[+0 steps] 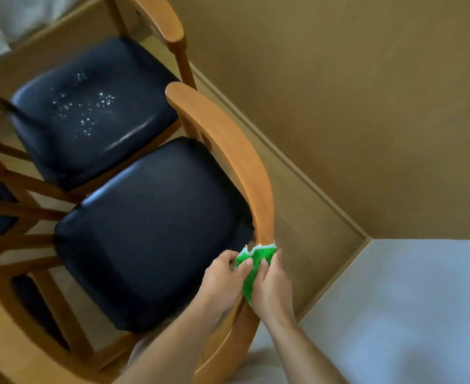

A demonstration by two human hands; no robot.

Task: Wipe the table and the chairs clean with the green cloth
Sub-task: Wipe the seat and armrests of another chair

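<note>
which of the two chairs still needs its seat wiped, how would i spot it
Two wooden chairs with black padded seats stand side by side along the tan wall. Skip the nearer chair, whose curved backrest both hands wrap with the green cloth. It is the farther chair: only its seat is speckled with small glistening droplets.

1. Two wooden chairs stand side by side: the near chair and the far chair.
2. Two black seat cushions, one per chair: the near cushion and the far cushion, the latter speckled with droplets.
3. One green cloth.
4. Two hands: the left hand and the right hand.
</note>
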